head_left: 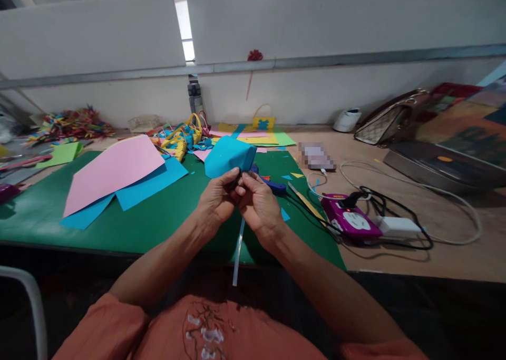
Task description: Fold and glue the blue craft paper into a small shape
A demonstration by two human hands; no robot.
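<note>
I saw left hand (219,197) and right hand (260,201) together, pinching the blue paper (228,156), already folded; left of it, pink paper (114,173) lay unfolded.

One left hand (217,199) plus one right hand (261,202), so two hands. One folded blue paper piece (226,157), one pale strip (238,254), one big pink sheet (114,175) up front. Blue paper (152,186) pokes out in two spots under that, but can't tell if it's one sheet or two tbh. One green mat (158,233), one blurred-out phone (316,157), one purple socket block (336,212), one white adapter (399,227). Then one handbag (387,122), one dark case (427,165) and one red flower (255,55). The scrap pile (75,125)? Way too jumbled to count lol.
</note>
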